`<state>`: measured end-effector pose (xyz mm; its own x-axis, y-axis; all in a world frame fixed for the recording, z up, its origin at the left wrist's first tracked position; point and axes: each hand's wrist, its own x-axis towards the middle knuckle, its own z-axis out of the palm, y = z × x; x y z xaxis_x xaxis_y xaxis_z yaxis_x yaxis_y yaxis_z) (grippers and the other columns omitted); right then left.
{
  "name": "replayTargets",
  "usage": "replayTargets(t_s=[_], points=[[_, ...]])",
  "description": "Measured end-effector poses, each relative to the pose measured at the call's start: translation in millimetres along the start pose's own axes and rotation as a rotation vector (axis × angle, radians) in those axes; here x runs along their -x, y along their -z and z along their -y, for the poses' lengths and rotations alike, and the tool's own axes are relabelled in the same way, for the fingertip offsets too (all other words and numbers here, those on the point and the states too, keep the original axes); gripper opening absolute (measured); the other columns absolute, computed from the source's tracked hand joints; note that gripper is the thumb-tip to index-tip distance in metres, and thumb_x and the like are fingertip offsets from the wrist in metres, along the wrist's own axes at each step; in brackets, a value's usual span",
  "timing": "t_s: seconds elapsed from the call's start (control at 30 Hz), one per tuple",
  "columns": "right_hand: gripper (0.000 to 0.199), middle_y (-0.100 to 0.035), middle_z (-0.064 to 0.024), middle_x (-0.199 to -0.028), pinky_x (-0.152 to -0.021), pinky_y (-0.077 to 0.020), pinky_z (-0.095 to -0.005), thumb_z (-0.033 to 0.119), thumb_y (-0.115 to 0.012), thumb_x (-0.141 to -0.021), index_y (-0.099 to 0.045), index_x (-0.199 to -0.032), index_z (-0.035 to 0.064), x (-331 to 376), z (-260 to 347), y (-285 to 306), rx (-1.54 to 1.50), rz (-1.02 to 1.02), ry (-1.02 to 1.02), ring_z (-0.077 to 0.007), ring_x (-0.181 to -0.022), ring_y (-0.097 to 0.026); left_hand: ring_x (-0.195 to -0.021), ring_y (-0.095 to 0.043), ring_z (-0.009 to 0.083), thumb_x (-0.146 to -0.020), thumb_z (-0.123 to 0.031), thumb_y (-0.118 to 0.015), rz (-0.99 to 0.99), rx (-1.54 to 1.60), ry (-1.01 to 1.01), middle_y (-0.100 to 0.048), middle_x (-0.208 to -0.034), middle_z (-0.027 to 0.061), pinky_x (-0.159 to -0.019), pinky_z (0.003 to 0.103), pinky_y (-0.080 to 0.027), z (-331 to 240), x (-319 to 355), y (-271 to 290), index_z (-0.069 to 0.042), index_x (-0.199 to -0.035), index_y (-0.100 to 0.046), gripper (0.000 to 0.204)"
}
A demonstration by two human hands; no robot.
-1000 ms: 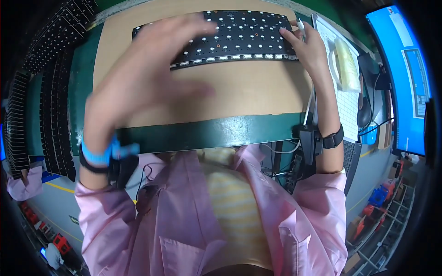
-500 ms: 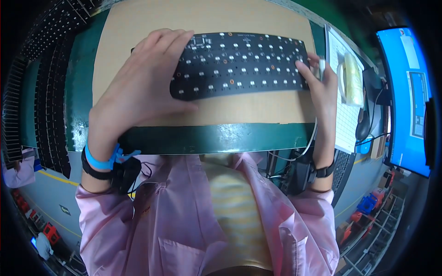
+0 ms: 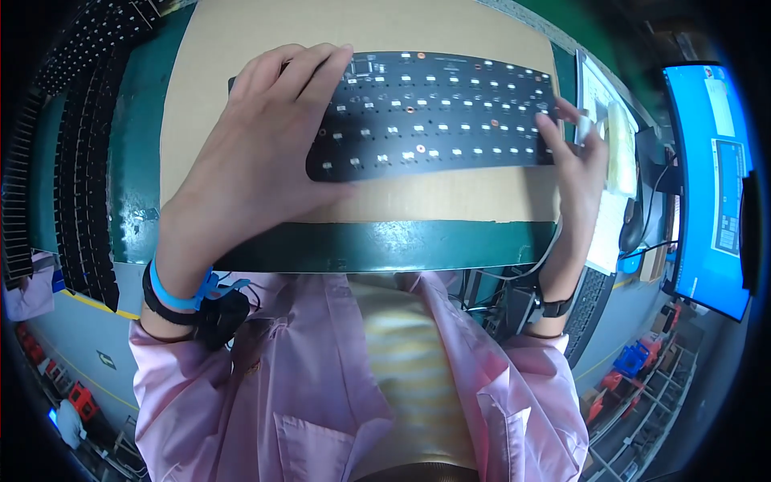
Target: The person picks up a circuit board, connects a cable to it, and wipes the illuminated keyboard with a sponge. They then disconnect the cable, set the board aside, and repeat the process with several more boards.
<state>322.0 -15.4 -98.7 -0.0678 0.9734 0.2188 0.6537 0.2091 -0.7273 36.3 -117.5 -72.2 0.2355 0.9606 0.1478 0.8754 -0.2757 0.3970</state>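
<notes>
On your right you have a lit blue monitor (image 3: 697, 128), a dark mouse (image 3: 632, 230) and, farther down, a blue bin (image 3: 631, 359) near metal shelving (image 3: 656, 406).

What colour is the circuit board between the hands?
Circuit board: black, dotted with small white components; best seen in the head view.

no legible text (print (image 3: 455, 61) on black circuit board (image 3: 434, 116) too tiny)

Left hand (image 3: 261, 149) with thumb (image 3: 333, 192) spread wide, right hand (image 3: 577, 177) with fingers (image 3: 595, 149) bent
</notes>
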Motion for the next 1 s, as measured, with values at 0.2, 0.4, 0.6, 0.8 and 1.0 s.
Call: replayTargets(t_s=[0.2, 0.4, 0.6, 0.8, 1.0], points=[[0.039, -0.058, -0.0072, -0.083, -0.068, -0.0442, -0.0228, 0.019, -0.07, -0.074, -0.059, -0.104, -0.0015, 1.9, 5.3, -5.1, -0.036, 0.049, -0.098, -0.0136, -0.073, -0.056, -0.119, -0.032, 0.0314, -0.052, -0.029, -0.076, 0.096, -0.016, -0.04, -0.036, -0.129, 0.0141, -0.101, 0.038, -0.026, 15.0, -2.3, -3.7, -0.004, -0.131, -0.031, 0.095], [0.031, -0.053, -0.0005, -0.07, -0.057, -0.0344, -0.0157, 0.023, -0.058, -0.084, -0.059, -0.105, -0.0001, 8.5, 2.2, 8.1, -0.033, -0.086, -0.109, -0.0052, -0.06, -0.045, -0.115, -0.037, 0.0331, -0.052, -0.034, -0.076, 0.087, -0.111, -0.014, -0.035, -0.129, 0.0147, -0.097, 0.038, -0.032, 10.0, -3.5, -5.3, -0.004, -0.132, -0.03, 0.097], [0.027, -0.054, 0.004, -0.063, -0.052, -0.0304, -0.0148, 0.018, -0.046, -0.091, -0.059, -0.108, 0.0013, 63.3, 55.6, 11.6, -0.387, 0.344, -0.179, -0.0003, -0.057, -0.041, -0.111, -0.043, 0.0353, -0.051, -0.035, -0.077, -0.06, -0.057, 0.102, -0.033, -0.132, 0.0158, -0.088, 0.039, -0.041, -20.0, 8.1, -19.3, -0.006, -0.132, -0.031, 0.097], [0.016, -0.056, -0.0004, -0.057, -0.047, -0.0356, -0.0194, 0.01, -0.048, -0.088, -0.06, -0.088, 0.0001, 100.7, 77.2, -10.5, -0.546, 0.906, -0.441, -0.0048, -0.049, -0.045, -0.114, -0.042, 0.0335, -0.049, -0.027, -0.08, 0.052, 0.026, 0.05, -0.03, -0.135, 0.0149, -0.086, 0.04, -0.043, -24.1, 36.4, -19.6, -0.01, -0.132, -0.032, 0.098], [0.019, -0.052, -0.0021, -0.052, -0.042, -0.0326, -0.0191, 0.009, -0.046, -0.089, -0.059, -0.082, -0.0016, 115.2, 76.7, -24.9, -0.451, 0.876, -0.254, -0.0051, -0.043, -0.043, -0.114, -0.042, 0.0321, -0.049, -0.023, -0.08, 0.006, 0.048, 0.085, -0.029, -0.136, 0.0137, -0.083, 0.039, -0.045, -29.3, 46.8, -25.5, -0.013, -0.133, -0.033, 0.097]])
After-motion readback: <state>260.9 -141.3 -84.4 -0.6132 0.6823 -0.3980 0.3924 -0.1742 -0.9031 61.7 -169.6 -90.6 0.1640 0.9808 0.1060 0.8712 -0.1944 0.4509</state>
